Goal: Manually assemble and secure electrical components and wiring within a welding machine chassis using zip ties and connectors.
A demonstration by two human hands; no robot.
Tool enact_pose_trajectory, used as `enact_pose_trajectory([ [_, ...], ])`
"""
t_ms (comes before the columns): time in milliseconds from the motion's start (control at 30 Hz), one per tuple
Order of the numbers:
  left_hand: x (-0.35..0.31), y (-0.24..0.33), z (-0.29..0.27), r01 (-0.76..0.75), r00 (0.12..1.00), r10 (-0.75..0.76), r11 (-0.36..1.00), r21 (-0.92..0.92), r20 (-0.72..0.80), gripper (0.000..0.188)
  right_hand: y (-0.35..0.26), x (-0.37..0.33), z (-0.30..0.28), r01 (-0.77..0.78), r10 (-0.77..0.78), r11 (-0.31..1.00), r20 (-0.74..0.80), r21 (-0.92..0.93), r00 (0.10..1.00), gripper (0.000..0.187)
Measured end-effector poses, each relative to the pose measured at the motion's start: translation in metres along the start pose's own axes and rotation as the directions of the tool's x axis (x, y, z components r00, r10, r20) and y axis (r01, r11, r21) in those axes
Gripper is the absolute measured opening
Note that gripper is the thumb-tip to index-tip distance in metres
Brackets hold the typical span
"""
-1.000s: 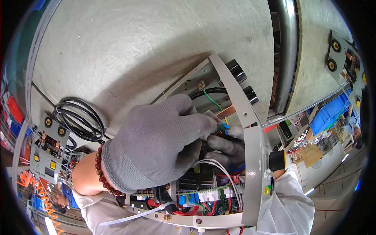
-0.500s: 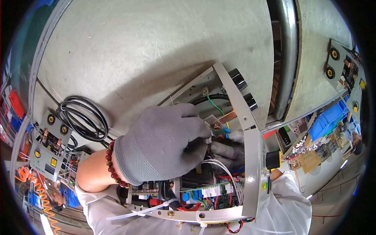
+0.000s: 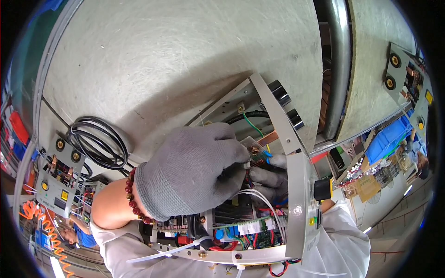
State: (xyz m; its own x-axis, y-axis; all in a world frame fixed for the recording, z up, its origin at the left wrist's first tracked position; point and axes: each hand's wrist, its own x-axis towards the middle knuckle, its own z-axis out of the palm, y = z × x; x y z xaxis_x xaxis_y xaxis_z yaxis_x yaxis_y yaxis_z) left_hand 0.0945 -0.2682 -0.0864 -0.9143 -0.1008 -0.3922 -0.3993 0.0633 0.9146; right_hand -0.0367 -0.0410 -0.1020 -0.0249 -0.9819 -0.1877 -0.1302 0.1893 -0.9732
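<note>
My left hand (image 3: 194,171), in a grey knit glove, reaches across an open metal equipment housing (image 3: 296,204). Its thumb and fingers are pinched together, and what lies between the tips is hidden. Facing it, my right hand (image 3: 266,178), also gloved, has come in behind the front panel. Its fingers are bent close to the left fingertips, beside a blue-sleeved wire end (image 3: 266,154) and a copper bar (image 3: 269,138). What the right fingers grip is too covered to name. White wires (image 3: 259,194) arch below them, and a green circuit board (image 3: 266,237) sits nearer me.
A coiled black cable (image 3: 99,143) lies on the metal worktable (image 3: 185,51) at left. Similar units stand at far left (image 3: 58,171) and far right (image 3: 408,78). A steel tube (image 3: 340,69) runs along the table's right side. White cable ties (image 3: 169,250) stick out from the housing.
Both hands stay at the same spot inside the housing, with hardly any finger movement. The whole view has shifted very slightly.
</note>
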Motion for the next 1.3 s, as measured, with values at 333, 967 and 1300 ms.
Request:
enact_pose_trajectory([
  [333, 0.002, 0.008, 0.0, 0.078, 0.997, -0.08, 0.994, 0.075, 0.019, 0.017, -0.002, -0.002, 0.0, -0.008, 0.007, 1.0, -0.027, -0.002, 1.0, 0.057],
  [967, 0.001, 0.005, 0.001, 0.04, 0.999, -0.038, 0.995, 0.091, -0.019, 0.019, -0.001, -0.008, 0.005, -0.014, 0.015, 1.0, -0.03, 0.019, 0.999, 0.059],
  [1300, 0.011, -0.008, -0.008, 0.026, 1.0, -0.025, 0.997, 0.072, -0.018, 0.03, 0.006, -0.003, 0.011, 0.009, -0.009, 1.0, -0.041, 0.003, 0.999, 0.06],
])
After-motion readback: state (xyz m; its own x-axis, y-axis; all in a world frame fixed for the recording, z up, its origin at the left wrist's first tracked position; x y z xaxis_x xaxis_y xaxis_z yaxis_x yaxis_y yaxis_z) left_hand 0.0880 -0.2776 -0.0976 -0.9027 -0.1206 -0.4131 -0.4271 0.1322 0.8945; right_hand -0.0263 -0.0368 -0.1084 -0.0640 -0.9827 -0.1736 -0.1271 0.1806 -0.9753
